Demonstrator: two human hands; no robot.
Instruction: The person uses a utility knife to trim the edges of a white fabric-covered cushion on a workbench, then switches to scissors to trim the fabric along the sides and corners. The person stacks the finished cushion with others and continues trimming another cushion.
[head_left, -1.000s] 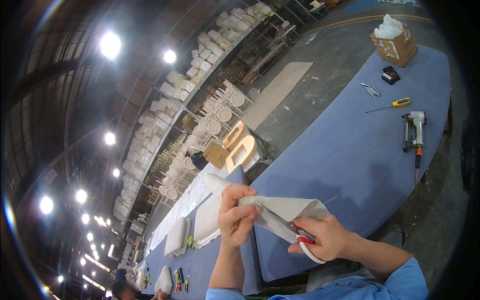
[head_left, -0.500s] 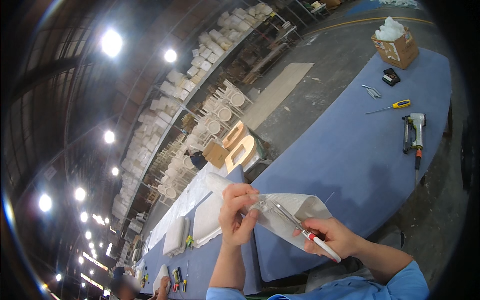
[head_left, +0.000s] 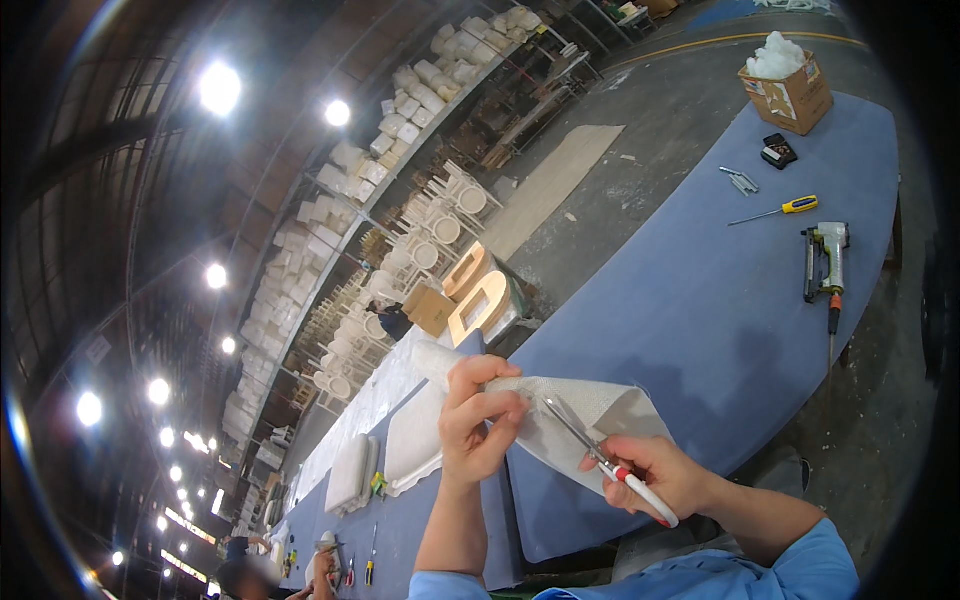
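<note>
My left hand (head_left: 478, 415) pinches the gathered end of a light grey-white woven fabric piece (head_left: 625, 398), holding it up over the blue-covered table (head_left: 640, 300). In my right hand (head_left: 660, 475) is a pair of scissors (head_left: 640, 488) with white and red handles. Their blades point up and left, lying against the fabric close to my left fingertips; whether they are cutting cannot be made out. The fabric spreads from my left hand toward the right, partly behind the scissors and my right hand.
On the table's right lie a staple gun (head_left: 827, 262) with its hose, a yellow-handled screwdriver (head_left: 798, 205), staple strips (head_left: 740, 180) and a black case (head_left: 778, 151). A cardboard box (head_left: 790, 100) holds white stuffing. Padded cushions (head_left: 352, 472) lie at left; a co-worker (head_left: 248, 578) is beyond.
The scissors and my right hand have shifted very slightly left. My left fingers have moved a little on the fabric. At lower left, the co-worker's hands have moved.
</note>
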